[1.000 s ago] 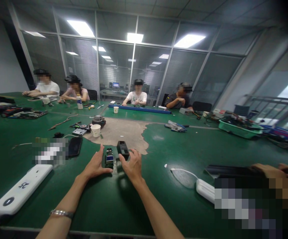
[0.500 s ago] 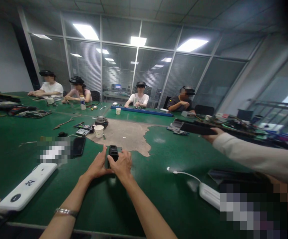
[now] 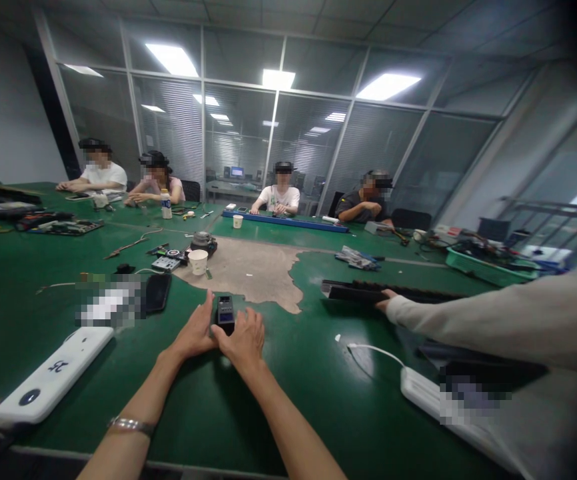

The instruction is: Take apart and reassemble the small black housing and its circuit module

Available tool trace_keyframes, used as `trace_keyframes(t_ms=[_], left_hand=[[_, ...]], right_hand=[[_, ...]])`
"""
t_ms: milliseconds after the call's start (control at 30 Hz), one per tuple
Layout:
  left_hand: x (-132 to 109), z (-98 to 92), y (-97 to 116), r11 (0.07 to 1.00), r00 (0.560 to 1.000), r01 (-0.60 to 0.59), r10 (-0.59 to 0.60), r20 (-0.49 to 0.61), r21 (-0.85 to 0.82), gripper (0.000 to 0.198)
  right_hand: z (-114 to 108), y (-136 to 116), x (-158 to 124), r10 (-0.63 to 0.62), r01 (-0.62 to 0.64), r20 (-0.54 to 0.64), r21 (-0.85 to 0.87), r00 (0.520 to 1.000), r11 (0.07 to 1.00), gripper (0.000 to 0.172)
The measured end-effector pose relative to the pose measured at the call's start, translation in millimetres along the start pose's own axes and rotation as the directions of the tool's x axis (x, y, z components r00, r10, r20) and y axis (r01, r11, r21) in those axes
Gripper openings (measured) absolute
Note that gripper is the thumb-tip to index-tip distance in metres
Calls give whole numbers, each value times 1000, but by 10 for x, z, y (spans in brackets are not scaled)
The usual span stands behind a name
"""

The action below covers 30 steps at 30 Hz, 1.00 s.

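A small black box-shaped device (image 3: pixel 225 315) with a dark screen on its face stands on the green table between my hands. My left hand (image 3: pixel 199 328) is along its left side, fingers stretched forward and thumb toward the right hand. On the other side, my right hand (image 3: pixel 244 337) has its fingers spread and its thumb across the near side of the device. Both hands frame the device loosely rather than wrapping it; whether the thumbs touch it I cannot tell.
A white power strip (image 3: pixel 56 375) and a black phone (image 3: pixel 157 293) lie at left. Beyond are a paper cup (image 3: pixel 198 262) and a brown bare patch (image 3: pixel 248 267). From the right, a co-worker's sleeved arm (image 3: pixel 468 313) holds a long black part (image 3: pixel 358 293). Several people sit across the table.
The device has tipped or turned so that its screen face shows more; my hands have barely moved. The co-worker's arm has brought the black part lower and nearer, uncovering a green basket.
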State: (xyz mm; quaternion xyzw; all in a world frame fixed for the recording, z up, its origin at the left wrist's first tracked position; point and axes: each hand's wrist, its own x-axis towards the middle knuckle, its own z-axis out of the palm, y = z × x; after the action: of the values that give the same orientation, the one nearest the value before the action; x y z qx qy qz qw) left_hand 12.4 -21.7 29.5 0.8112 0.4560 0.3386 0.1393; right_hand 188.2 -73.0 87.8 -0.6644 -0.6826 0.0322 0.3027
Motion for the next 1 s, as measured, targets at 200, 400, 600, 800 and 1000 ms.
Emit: trace_keyframes(t_ms=[200,400,600,800,1000], left_hand=[[2,23,-24,1000,999,0,0,-32,-10,132],[4,-46,64,999,999,47,-47,-5,-6,154],[18,-63,101,997,997,81,-81,13,-13,155],[14,-68,82,997,997,81,-80,14,-14,151],[13,-83,123,993,993,115,-115,40,-4,153]], right_hand=[[27,-64,28,-13,15,-42,46,999,999,42],[-207,82,194,-35,63,-185,149,982,987,40],[-380,645,214,34,-26,-219,37,975,999,43],[-287,866,100,71,-78,-160,-40,985,996,42],[-285,923,50,93,-103,-96,-97,991,990,50]])
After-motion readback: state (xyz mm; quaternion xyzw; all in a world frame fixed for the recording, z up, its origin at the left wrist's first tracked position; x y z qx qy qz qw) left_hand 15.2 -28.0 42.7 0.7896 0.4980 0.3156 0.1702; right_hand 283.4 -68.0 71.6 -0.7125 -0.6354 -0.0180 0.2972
